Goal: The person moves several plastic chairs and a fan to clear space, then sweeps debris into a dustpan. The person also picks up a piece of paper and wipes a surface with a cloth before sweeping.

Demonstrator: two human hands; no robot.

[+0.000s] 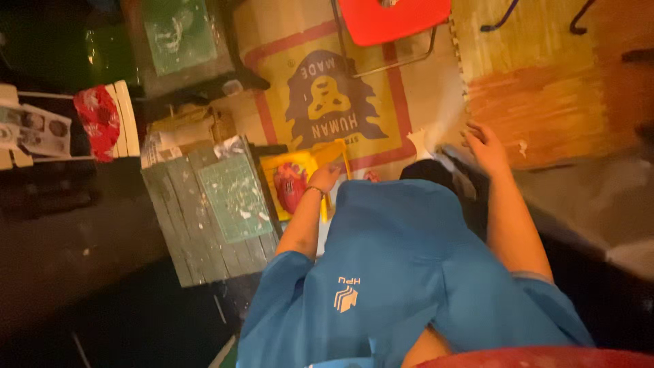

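A large yellow floor mat with a red border and a dark blue figure printed on it (320, 88) covers the floor ahead, and a red plastic chair seat on thin metal legs (392, 19) stands at its far edge. To the right of the mat lies a worn wooden floor panel in yellow and orange (545, 88). A weathered green wooden crate, paint-flecked, with a green cutting mat on top (211, 204), stands on the left. The person's blue shirt (395, 272) fills the lower middle.

Just right of the crate sits a small yellow frame holding a red picture (293, 184). The left hand (325, 176) rests at the frame's upper right edge, fingers curled on it as if gripping, though blur hides the exact hold. The right hand (485, 144) hangs well apart to the right, fingers spread and holding nothing, above the edge of the wooden panel. A red crumpled cloth (97, 121) lies far left.
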